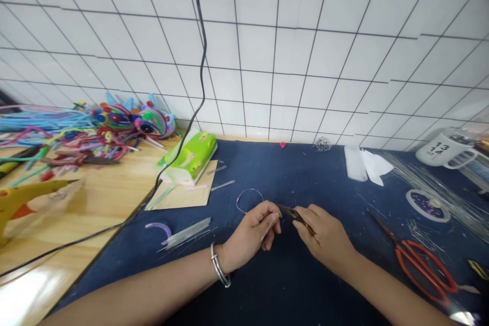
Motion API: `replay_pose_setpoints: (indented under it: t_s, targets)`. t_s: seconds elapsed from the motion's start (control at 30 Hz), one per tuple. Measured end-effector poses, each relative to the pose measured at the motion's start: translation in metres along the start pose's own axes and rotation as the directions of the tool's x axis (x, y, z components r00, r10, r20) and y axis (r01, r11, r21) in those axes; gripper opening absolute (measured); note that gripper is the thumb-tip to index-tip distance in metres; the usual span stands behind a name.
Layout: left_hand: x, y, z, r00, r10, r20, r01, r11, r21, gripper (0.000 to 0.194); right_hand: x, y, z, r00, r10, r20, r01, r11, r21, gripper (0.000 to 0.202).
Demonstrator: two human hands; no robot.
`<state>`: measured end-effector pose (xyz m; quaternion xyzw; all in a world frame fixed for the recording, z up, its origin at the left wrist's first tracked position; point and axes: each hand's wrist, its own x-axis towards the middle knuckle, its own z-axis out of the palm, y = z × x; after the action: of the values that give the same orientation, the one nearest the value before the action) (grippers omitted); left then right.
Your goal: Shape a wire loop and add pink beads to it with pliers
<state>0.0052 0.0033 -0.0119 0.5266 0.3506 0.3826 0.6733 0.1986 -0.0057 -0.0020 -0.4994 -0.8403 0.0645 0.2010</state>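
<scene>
My left hand (pixel 257 226), with a silver bangle on its wrist, is closed in a pinch on a thin wire (pixel 269 231). My right hand (pixel 324 234) is wrapped round a pair of dark-jawed pliers (pixel 290 212) with some yellow on the handle. The jaws reach the left fingertips; what lies between them is too small to make out. Just beyond the left hand shows a thin wire loop (pixel 250 190) with small pink beads on its left side. Whether that loop joins the held wire is hidden by the fingers.
Red-handled scissors (pixel 424 270), a round bead dish (pixel 410 198) and long wires (pixel 443 193) lie right, near a white mug (pixel 445 150). Left are cut wires (pixel 191 233), a green tissue pack (pixel 194 155), a yellow glue gun (pixel 30 191) and a hanging black cable (pixel 204 61).
</scene>
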Motion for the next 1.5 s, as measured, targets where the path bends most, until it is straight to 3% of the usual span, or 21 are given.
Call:
replay_pose_setpoints:
  t_s: [0.2,0.4,0.7,0.83,0.93,1.03,1.13,1.23,1.5]
  targets:
    - [-0.002,0.003,0.0,0.997,-0.071,0.013,0.072,0.993,-0.089,0.022,0.001,0.009,0.004,0.995,-0.093,-0.044,0.08,0.967,-0.243,0.031]
    - [-0.005,0.011,0.001,0.98,-0.195,0.037,0.198,0.948,-0.25,0.015,0.001,0.017,0.001,0.975,-0.221,-0.026,0.177,0.842,-0.51,0.038]
    - [-0.012,0.021,0.01,0.937,-0.348,0.014,0.303,0.796,-0.524,0.007,-0.001,0.016,0.005,0.962,-0.27,-0.039,0.198,0.79,-0.581,0.047]
    - [-0.011,0.016,0.01,0.964,-0.263,0.029,0.246,0.854,-0.459,0.012,0.001,0.015,0.007,0.976,-0.206,-0.069,0.15,0.87,-0.469,0.039]
    - [-0.006,0.009,0.007,0.988,-0.155,-0.022,0.138,0.929,-0.342,0.016,0.004,0.013,0.005,0.996,-0.071,-0.056,0.054,0.964,-0.26,0.034]
    - [-0.002,0.005,0.002,0.995,-0.063,-0.077,0.046,0.978,-0.204,0.019,0.006,0.008,-0.001,0.989,0.084,0.118,-0.097,0.989,0.109,0.027]
    - [0.0,0.006,0.0,0.997,-0.007,-0.073,0.0,0.995,-0.102,0.02,0.008,0.002,-0.01,0.938,0.143,0.315,-0.261,0.889,0.375,0.028]
    - [0.001,0.008,0.0,0.998,0.006,-0.056,-0.009,0.998,-0.059,0.019,0.009,-0.004,-0.015,0.923,0.171,0.344,-0.318,0.844,0.432,0.028]
    - [0.001,0.006,0.0,0.999,0.003,-0.036,-0.004,1.0,-0.022,0.019,0.01,-0.01,-0.017,0.923,0.15,0.353,-0.298,0.861,0.412,0.021]
